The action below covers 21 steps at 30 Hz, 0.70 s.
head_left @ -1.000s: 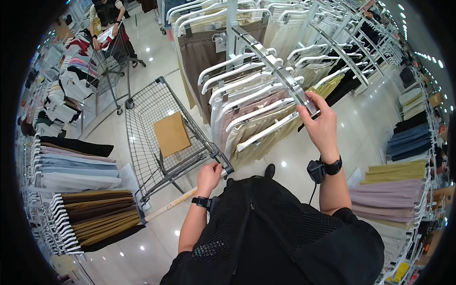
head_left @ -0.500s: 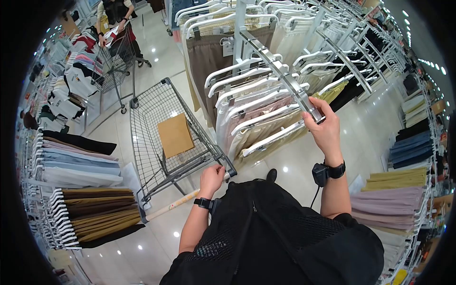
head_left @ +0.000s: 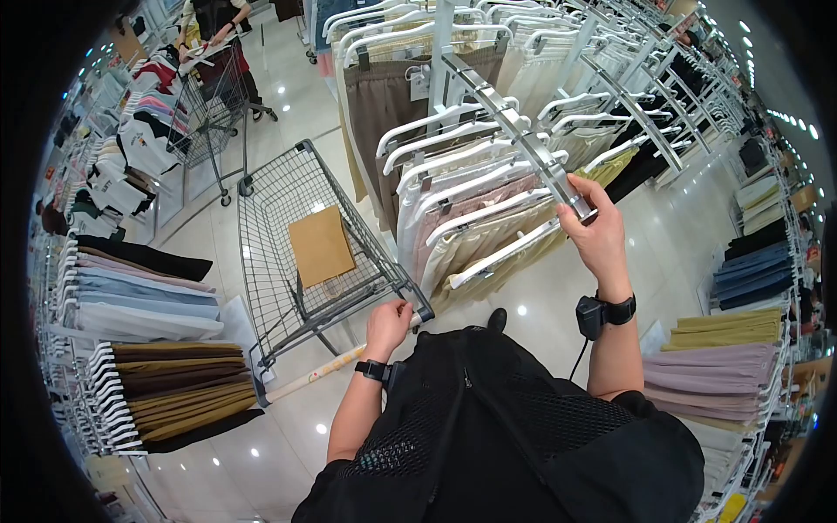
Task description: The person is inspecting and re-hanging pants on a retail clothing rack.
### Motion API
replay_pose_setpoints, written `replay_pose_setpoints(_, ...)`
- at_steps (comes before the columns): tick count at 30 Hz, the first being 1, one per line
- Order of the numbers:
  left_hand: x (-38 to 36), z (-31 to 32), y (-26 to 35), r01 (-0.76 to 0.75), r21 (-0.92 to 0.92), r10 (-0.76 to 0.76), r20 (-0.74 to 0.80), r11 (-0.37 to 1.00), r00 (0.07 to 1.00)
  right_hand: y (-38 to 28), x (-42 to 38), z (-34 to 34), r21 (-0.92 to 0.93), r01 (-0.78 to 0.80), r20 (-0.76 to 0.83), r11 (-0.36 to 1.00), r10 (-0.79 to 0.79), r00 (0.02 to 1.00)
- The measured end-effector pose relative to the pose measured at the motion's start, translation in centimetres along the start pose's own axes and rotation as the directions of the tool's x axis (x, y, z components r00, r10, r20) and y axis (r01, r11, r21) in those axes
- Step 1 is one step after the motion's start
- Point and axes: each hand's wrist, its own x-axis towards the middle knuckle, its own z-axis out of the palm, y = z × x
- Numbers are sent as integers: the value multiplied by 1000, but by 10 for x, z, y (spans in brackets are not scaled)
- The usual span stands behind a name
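Note:
My right hand (head_left: 596, 231) is closed around the end of a metal display rail (head_left: 526, 139), thumb on one side and fingers on the other. Below that rail, white hangers (head_left: 506, 254) carry pale, pink and khaki trousers (head_left: 471, 228). At the shopping cart's handle (head_left: 318, 373), near its right end, my left hand (head_left: 389, 324) is curled over the bar; its fingertips are partly hidden. Inside the wire shopping cart (head_left: 261, 288) lies a flat brown cardboard piece (head_left: 321, 247).
Folded trousers on hangers (head_left: 183, 392) line the lower left. Another person (head_left: 214, 26) stands behind a second cart (head_left: 209, 113) at the upper left. More trousers (head_left: 719, 370) hang on the right. Glossy tiled floor (head_left: 523, 336) lies between the racks.
Both of my hands stay in place. The front hanger below the rail has shifted slightly. The person at the far cart has bent and moved their arms a little.

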Motion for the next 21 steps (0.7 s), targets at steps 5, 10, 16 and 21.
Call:
replay_pose_setpoints(5, -1, 2, -4, -36, 6, 36, -21, 999, 999, 3, 0, 0, -26, -9, 9, 1000, 9, 1000)
replay_pose_setpoints(10, -2, 2, -5, -40, 8, 40, -14, 999, 999, 4, -1, 1, -34, -15, -1, 999, 14, 1000)
replay_pose_setpoints(16, -3, 1, -4, -39, -4, 39, -19, 999, 999, 7, -1, 1, -30, -17, 6, 999, 17, 1000)
replay_pose_setpoints(21, -3, 1, -4, -47, -7, 47, -18, 999, 999, 5, -1, 0, -30, -23, 8, 999, 23, 1000)
